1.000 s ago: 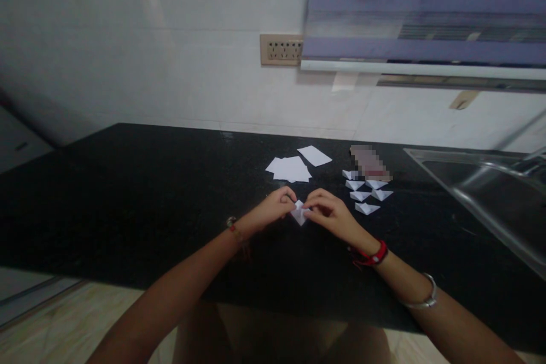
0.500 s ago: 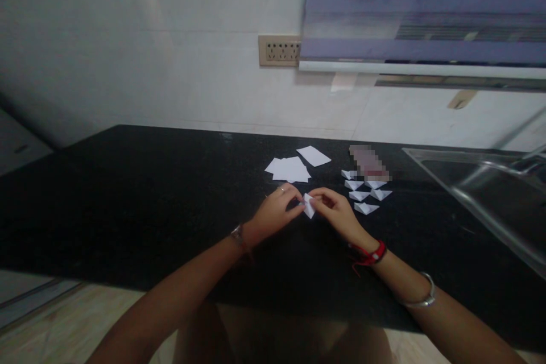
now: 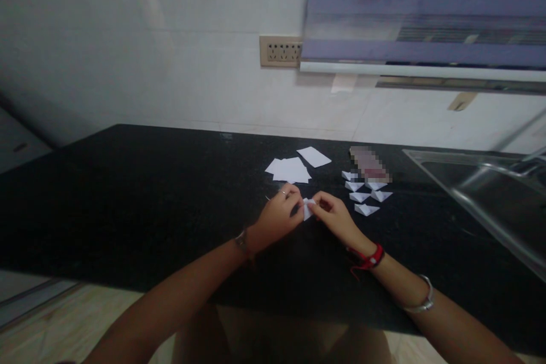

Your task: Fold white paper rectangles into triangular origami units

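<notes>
Between my two hands is a small piece of folded white paper (image 3: 307, 211), pinched just above the dark countertop (image 3: 170, 199). My left hand (image 3: 281, 210) grips its left side with thumb and fingers. On the opposite side, my right hand (image 3: 333, 213) pinches the paper near its upper edge. Fingertips cover part of the folds. Flat white paper sheets (image 3: 291, 170) lie in a loose overlapping pile beyond my left hand, and a single white sheet (image 3: 314, 156) rests behind them. Several small folded paper pieces (image 3: 365, 210) sit in rows to the right of my right hand.
A blurred-out flat reddish object (image 3: 370, 162) lies behind the folded pieces. Farther right is a metal sink (image 3: 482, 182) set into the counter. A socket plate (image 3: 279, 51) and a purple-grey panel (image 3: 405, 11) are on the wall.
The folded paper has turned and shifted slightly between my fingers, its upper part now more covered. Both hands moved only a little and keep their pinch.
</notes>
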A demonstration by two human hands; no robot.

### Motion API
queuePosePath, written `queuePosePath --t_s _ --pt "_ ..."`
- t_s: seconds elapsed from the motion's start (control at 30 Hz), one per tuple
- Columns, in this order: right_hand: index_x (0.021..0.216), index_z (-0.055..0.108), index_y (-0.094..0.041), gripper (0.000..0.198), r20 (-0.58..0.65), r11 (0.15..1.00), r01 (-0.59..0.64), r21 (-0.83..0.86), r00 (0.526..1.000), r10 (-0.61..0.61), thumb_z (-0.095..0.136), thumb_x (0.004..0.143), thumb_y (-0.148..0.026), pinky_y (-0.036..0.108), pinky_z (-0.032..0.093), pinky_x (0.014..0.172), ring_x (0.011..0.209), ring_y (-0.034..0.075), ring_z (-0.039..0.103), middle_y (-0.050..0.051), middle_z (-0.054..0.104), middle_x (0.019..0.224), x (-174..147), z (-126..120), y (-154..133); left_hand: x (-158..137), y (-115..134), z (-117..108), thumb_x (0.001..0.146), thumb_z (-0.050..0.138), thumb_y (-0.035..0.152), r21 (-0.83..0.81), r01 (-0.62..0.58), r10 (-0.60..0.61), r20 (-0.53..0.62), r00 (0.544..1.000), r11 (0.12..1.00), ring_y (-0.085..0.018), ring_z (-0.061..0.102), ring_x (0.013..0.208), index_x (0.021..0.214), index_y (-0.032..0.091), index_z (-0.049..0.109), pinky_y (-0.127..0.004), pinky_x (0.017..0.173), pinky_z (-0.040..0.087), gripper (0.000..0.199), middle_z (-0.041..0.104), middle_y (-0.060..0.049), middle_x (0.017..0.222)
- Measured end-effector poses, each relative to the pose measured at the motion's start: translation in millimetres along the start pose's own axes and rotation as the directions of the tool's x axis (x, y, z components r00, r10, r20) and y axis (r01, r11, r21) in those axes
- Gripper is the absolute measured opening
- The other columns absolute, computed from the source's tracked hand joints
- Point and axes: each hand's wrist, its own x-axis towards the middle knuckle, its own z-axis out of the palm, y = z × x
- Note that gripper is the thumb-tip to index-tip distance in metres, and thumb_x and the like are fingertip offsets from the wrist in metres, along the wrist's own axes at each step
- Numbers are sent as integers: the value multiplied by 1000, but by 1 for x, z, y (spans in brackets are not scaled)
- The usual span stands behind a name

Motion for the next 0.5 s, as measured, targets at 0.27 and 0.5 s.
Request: queuePosePath --t_s 0.27,0.5 --pt "70 58 -16 19 -4 995 45 -83 999 -46 49 76 -31 21 34 49 53 10 44 -2 49 57 -2 0 -3 -1 1 -2 78 40 18 117 -43 41 21 999 992 -14 50 77 77 14 51 -25 68 45 11 50 -7 88" --pt "65 56 -15 13 -122 975 83 -208 986 -110 50 72 -23 22 36 52 55 11 47 0 53 60 -5 3 -5 -1 4 0 78 40 18 176 -101 99 16 995 979 -13 50 72 76 13 50 -24 63 45 11 51 -6 85"
